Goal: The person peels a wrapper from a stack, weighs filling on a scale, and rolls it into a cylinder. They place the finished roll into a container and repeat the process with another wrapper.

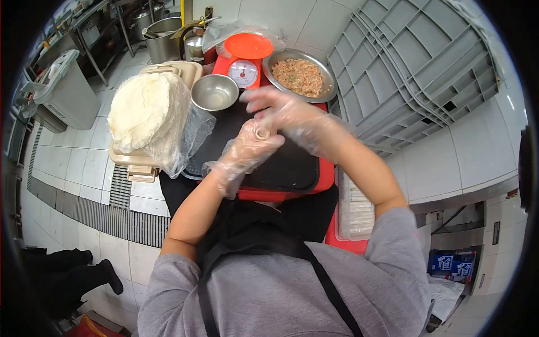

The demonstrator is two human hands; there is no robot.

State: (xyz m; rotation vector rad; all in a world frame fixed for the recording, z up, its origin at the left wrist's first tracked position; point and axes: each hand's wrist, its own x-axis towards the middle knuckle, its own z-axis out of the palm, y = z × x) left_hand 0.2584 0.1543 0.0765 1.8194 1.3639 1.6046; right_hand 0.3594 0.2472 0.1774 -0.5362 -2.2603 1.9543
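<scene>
My left hand, in a clear plastic glove, is closed around a pale spring roll; only its round end shows at the top of the fist. Just above and to the right is my right hand, gloved too, with fingers stretched out and slightly blurred, and nothing visible in it. Both are over a black board. A stack of round white wrappers in a plastic bag lies to the left. Behind the hands are an empty-looking metal bowl and a metal bowl of minced filling.
A red kitchen scale stands at the back of the board. Right of my lap, a clear container holds several white rolls. Grey plastic crates lean at the right. Another person's legs show at the lower left.
</scene>
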